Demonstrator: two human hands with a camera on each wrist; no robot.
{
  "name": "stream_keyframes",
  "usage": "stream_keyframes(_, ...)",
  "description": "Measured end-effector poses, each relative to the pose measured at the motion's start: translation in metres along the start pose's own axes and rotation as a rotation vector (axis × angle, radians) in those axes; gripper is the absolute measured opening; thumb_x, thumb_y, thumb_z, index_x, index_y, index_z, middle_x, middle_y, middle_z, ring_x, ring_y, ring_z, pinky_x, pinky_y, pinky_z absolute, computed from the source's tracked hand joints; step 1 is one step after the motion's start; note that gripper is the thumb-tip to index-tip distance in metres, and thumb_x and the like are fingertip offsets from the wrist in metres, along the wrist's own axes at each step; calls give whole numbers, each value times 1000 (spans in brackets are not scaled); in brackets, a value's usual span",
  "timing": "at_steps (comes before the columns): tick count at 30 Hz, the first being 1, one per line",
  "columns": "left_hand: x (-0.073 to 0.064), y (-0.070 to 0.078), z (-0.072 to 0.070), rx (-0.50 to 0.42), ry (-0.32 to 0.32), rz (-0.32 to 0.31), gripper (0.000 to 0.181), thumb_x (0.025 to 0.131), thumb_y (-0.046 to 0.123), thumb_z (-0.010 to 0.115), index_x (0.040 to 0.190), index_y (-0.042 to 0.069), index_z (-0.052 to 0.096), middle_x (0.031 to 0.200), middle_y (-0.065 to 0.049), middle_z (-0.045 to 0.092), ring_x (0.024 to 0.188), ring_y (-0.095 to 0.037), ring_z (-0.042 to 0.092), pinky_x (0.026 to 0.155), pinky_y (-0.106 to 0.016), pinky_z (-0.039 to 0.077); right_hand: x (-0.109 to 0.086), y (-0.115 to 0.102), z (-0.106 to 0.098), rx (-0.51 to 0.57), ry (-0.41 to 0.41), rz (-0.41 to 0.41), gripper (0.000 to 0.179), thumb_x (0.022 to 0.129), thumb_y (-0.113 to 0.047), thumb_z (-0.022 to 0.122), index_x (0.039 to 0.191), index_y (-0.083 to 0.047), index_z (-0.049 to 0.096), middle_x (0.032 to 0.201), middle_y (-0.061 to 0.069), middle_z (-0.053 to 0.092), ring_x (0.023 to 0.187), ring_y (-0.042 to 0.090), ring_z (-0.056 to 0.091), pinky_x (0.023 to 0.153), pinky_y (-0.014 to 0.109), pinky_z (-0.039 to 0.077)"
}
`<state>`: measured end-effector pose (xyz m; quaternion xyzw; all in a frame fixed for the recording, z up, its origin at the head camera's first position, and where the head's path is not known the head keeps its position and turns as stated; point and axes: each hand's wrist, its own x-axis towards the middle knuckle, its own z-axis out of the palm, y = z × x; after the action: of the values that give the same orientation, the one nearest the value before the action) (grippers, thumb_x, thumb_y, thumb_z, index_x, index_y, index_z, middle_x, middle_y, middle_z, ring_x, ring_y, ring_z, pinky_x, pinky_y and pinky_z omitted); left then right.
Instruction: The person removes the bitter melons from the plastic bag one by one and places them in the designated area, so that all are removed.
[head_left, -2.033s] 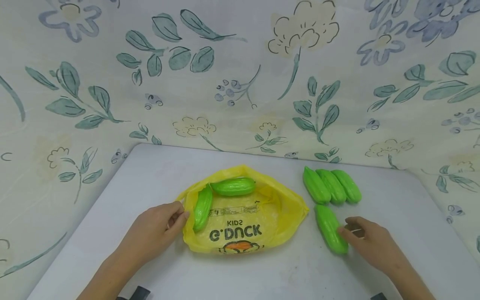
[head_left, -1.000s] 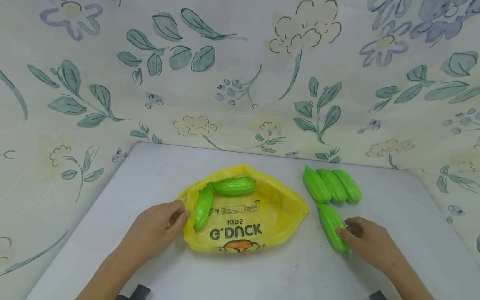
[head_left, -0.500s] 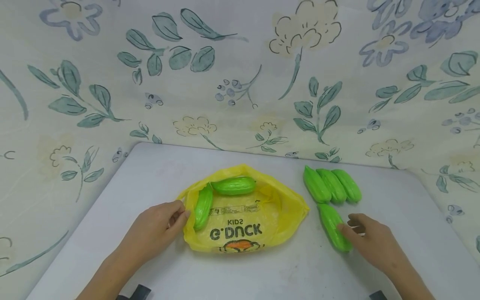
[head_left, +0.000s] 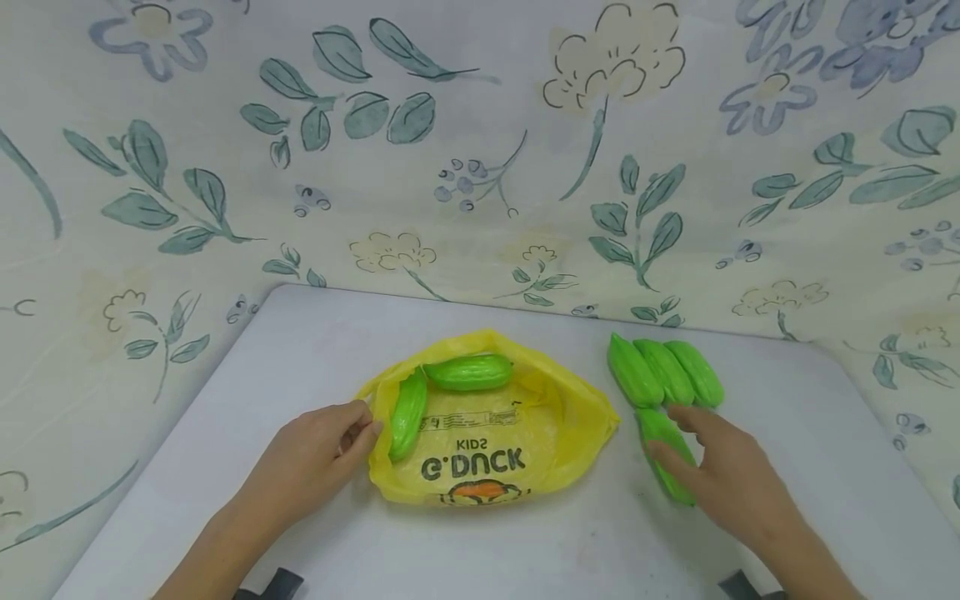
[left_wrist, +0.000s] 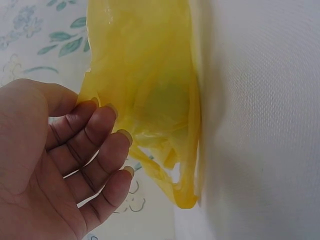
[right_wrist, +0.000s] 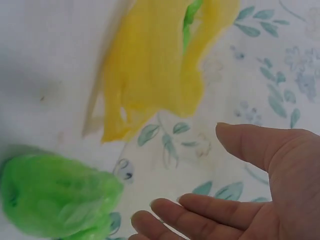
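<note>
- Pinching the rim of the yellow bag (head_left: 487,442), the left hand (head_left: 315,458) keeps its mouth spread flat on the bench (head_left: 300,350), so the two green gourds (head_left: 408,414) already inside lie in plain sight.
- Fingers apart and holding nothing, the right hand (head_left: 720,475) comes down over the loose gourd (head_left: 660,446) just right of the bag.
- Three more gourds (head_left: 666,371) wait side by side, touching, just behind the loose one.

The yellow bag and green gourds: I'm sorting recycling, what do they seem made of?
Bag: thin, glossy, translucent plastic film by its look; it crinkles and carries print.
Gourds: probably moulded plastic or foam, given their uniform bright green and waxy shine, though real ones can't be ruled out.
</note>
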<state>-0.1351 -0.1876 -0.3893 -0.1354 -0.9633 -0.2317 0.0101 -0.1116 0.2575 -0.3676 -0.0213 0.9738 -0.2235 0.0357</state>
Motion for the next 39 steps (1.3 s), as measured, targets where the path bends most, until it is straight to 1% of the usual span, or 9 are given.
stream_keyframes(5,0,-1,1,3,12,15,20,102,22,66,85,19,57,67,7,46,63,-10,43,57,-28,38,4,-26,3,5,5,-47,69,97,-51,71,146,-6,55,139,19,63,128,43,57,100,62,48)
stream_keyframes(9,0,-1,1,-1,13,16,18,102,22,67,86,19,58,67,7,46,62,-10,43,56,-28,38,7,-45,7,-9,5,-103,66,96,-45,75,147,-9,56,146,15,59,136,41,53,106,63,44)
stream_keyframes(12,-1,-2,1,-4,5,15,16,102,22,67,88,19,59,68,7,47,63,-11,44,57,-28,39,8,-58,11,-24,14,-163,64,94,-41,78,145,-10,58,146,12,60,136,38,53,107,60,44)
stream_keyframes(16,-2,-3,0,-4,0,22,16,102,22,67,88,18,60,68,7,48,63,-11,44,57,-28,39,10,-74,16,-62,29,-252,63,93,-40,80,142,-7,60,142,11,63,133,35,57,106,57,46)
stream_keyframes(20,-3,-6,1,-5,11,38,16,102,21,67,88,18,60,68,8,48,63,-10,44,57,-27,40,13,-87,20,-92,11,-304,66,93,-41,80,144,-6,58,144,12,62,133,34,57,107,55,46)
stream_keyframes(25,-4,-8,1,-2,6,40,17,102,23,66,88,19,59,68,8,47,63,-10,44,57,-28,39,17,-99,26,-123,-23,-348,70,93,-43,80,148,-7,55,148,11,59,136,32,56,109,52,46)
stream_keyframes(30,-3,-7,1,-1,3,43,17,103,23,66,88,19,60,68,8,48,63,-10,44,57,-28,39,24,-106,33,-141,-47,-417,75,92,-44,80,151,-7,51,150,11,57,138,29,54,110,48,46)
stream_keyframes(35,-3,-8,1,0,10,51,17,103,24,66,88,19,59,68,8,47,62,-10,43,56,-28,39,34,-111,44,-158,-92,-468,80,92,-45,80,155,-9,47,154,10,53,140,27,52,111,45,45)
stream_keyframes(39,-3,-8,2,-3,13,55,21,103,25,66,85,19,56,66,7,45,61,-10,42,55,-28,37,43,-115,52,-176,-116,-510,80,92,-44,80,155,-7,47,155,11,52,141,27,51,112,44,44)
